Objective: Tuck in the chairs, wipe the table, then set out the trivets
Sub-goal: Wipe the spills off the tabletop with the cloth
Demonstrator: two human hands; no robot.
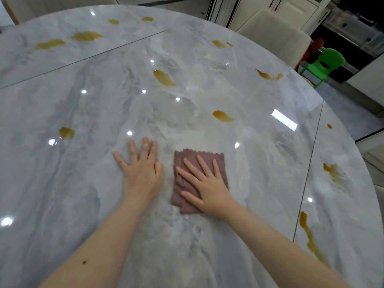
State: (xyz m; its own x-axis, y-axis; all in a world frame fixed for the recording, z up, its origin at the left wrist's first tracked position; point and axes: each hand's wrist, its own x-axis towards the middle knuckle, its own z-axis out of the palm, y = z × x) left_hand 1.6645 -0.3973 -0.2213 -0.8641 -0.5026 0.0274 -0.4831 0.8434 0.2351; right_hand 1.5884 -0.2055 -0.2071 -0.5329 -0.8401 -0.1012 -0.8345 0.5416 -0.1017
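We have one view only, worn on the head; it looks forward and steeply down, close over the marble table (187,84); its wide angle bends the far rim; both forearms enter from below.

My table (104,204) is glossy grey marble, round, with seams running across it. A folded mauve cloth (199,161) lies flat under my right hand (209,188); my left hand (141,173) rests flat just beside it. Amber spills (164,78) dot the top beyond my fingers and off to my right.
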